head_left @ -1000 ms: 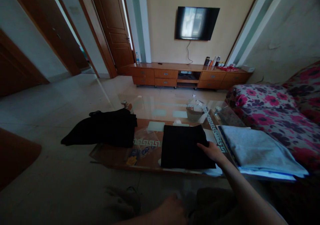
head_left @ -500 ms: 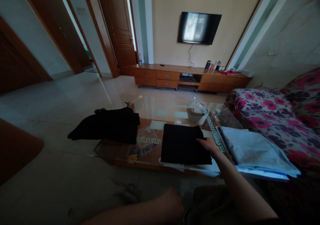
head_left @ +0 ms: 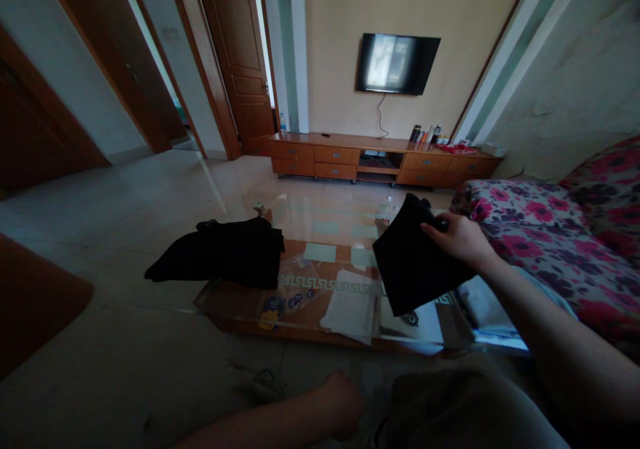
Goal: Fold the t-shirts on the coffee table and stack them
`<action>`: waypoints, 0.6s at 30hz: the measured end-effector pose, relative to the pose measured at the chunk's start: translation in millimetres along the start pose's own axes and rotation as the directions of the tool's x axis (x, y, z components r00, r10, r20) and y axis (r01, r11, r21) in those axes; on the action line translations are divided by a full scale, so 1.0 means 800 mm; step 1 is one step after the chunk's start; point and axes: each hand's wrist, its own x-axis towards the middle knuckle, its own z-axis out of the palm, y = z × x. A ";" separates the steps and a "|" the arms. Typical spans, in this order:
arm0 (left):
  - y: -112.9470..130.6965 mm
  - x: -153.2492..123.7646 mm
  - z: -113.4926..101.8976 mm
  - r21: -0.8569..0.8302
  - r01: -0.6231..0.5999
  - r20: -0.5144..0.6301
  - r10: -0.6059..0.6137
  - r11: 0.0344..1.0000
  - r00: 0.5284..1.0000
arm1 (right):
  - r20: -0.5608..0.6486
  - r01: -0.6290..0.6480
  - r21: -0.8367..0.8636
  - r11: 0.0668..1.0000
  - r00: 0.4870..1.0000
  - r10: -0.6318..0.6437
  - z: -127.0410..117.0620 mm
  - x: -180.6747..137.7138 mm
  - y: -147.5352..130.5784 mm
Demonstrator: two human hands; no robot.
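Note:
My right hand (head_left: 457, 236) grips a folded black cloth garment (head_left: 417, 262) by its upper right edge and holds it tilted above the glass coffee table (head_left: 310, 329). The garment's exact kind does not show. Low in the view, in front of the table, my left hand (head_left: 343, 402) is curled into a dim fist near my lap, with nothing visible in it. Another black garment (head_left: 235, 252) lies on the left of the table, partly past its edge. Beneath my right forearm is a light grey folded cloth (head_left: 485, 306) on a stack, partly hidden.
White paper sheets (head_left: 350, 306) and a plastic bag with blue and yellow print (head_left: 287, 306) are on the table. A flowered sofa (head_left: 535, 216) stands at the right. Across the floor are a low wooden cabinet (head_left: 335, 159) and a wall television (head_left: 397, 64).
My right hand has lifted the folded black garment off the table and moved it up and right, tilting it. Papers beneath now show. My left hand has stayed about where it was.

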 end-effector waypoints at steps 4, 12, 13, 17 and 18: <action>0.004 0.001 -0.004 0.019 -0.004 0.065 0.002 1.000 0.998 | -0.073 0.018 -0.125 0.992 0.997 -0.027 -0.079 0.019 0.035; 0.013 -0.002 -0.011 0.001 -0.017 0.118 0.017 1.000 0.993 | -0.125 -0.065 -0.205 0.977 0.991 0.040 -0.136 0.038 0.136; 0.014 -0.003 -0.013 0.010 -0.017 0.130 0.016 1.000 0.991 | -0.111 -0.086 -0.204 0.975 0.992 0.064 -0.135 0.041 0.148; 0.013 -0.005 -0.020 0.025 -0.003 0.148 -0.001 1.000 0.989 | -0.058 -0.150 -0.215 0.965 0.988 0.140 -0.120 0.049 0.188; 0.013 -0.004 -0.022 0.025 0.004 0.149 -0.007 1.000 0.989 | -0.046 -0.159 -0.225 0.961 0.987 0.153 -0.115 0.050 0.197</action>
